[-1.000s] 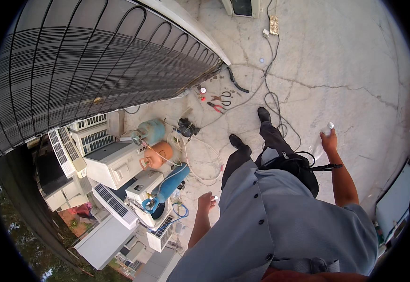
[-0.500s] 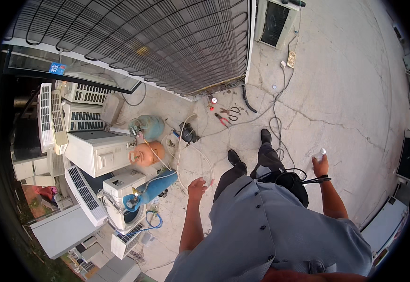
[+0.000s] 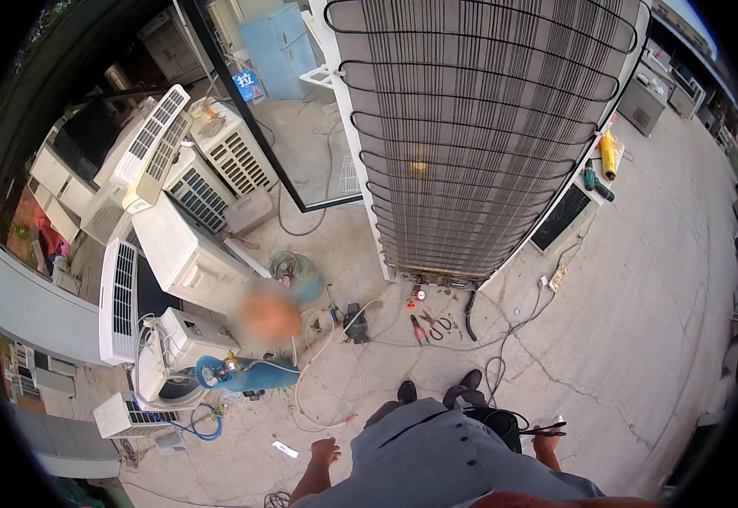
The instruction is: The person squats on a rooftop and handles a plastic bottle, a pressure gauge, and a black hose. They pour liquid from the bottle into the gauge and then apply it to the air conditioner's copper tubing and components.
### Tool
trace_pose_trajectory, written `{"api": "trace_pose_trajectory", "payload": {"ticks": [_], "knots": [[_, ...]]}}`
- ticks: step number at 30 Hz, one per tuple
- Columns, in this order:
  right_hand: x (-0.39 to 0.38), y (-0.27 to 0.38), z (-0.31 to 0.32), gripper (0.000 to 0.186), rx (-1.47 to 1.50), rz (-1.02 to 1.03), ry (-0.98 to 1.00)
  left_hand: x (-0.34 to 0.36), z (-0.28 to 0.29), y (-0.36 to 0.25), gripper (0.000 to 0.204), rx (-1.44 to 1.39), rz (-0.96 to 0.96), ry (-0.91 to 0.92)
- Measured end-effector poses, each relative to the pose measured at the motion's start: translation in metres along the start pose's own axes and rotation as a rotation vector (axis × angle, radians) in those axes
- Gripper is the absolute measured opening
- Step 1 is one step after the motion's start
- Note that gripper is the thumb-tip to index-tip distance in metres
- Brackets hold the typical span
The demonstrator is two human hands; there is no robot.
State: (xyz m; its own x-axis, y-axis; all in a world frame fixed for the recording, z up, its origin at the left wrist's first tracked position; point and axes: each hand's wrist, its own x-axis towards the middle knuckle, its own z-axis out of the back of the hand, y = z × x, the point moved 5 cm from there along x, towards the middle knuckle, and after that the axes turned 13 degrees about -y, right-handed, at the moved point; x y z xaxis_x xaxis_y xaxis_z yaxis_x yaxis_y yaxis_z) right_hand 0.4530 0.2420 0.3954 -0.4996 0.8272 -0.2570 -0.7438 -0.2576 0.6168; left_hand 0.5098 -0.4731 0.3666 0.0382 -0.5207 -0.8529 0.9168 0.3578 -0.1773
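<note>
My left hand (image 3: 325,450) hangs at the bottom centre, fingers loosely bent with nothing visible in them, near a white strip (image 3: 285,449) on the floor. My right hand (image 3: 546,441) is closed on a small whitish bottle (image 3: 559,423), partly hidden by a black strap. Beyond my feet lie red-handled pliers (image 3: 419,332), black-handled cutters (image 3: 438,325), a gauge (image 3: 420,295), a black hose piece (image 3: 470,313) and a black compressor (image 3: 355,323). Behind them stands an upright fridge (image 3: 487,152), its back coil facing me.
Blue (image 3: 263,375), green (image 3: 305,279) and orange gas cylinders (image 3: 272,317) with hoses stand left among stacked air-conditioner units (image 3: 191,254) and a glass-doored frame (image 3: 318,206). Cables and a power strip (image 3: 558,279) lie right, near a yellow cylinder (image 3: 608,157).
My view has swung upward, so more of the fridge and yard shows and both hands sit lower in the picture. A white strip now shows on the floor beside my left hand.
</note>
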Motion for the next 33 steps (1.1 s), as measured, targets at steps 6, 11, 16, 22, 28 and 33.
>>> {"api": "trace_pose_trajectory", "payload": {"ticks": [6, 11, 16, 22, 28, 33], "knots": [[0.004, 0.051, 0.013, 0.061, -0.040, 0.170, -0.015, 0.028, -0.039, -0.035, 0.012, -0.167, -0.163, 0.267], [0.014, 0.059, 0.020, 0.059, 0.187, 0.312, 0.034, 0.030, -0.064, -0.068, 0.011, -0.277, -0.244, 0.305], [-0.005, 0.076, 0.034, 0.054, 0.117, 0.313, 0.040, 0.033, -0.056, -0.062, 0.013, -0.065, -0.482, 0.325], [0.020, 0.023, 0.054, 0.039, -0.110, 0.367, -0.070, 0.031, -0.058, -0.012, 0.008, -0.019, -0.088, 0.388], [0.012, 0.027, 0.056, 0.028, -0.158, 0.315, -0.103, 0.037, -0.047, 0.010, 0.007, -0.066, -0.010, 0.312], [0.022, 0.042, 0.063, 0.034, -0.271, 0.328, -0.103, 0.026, -0.058, 0.001, 0.008, -0.109, -0.107, 0.398]]}}
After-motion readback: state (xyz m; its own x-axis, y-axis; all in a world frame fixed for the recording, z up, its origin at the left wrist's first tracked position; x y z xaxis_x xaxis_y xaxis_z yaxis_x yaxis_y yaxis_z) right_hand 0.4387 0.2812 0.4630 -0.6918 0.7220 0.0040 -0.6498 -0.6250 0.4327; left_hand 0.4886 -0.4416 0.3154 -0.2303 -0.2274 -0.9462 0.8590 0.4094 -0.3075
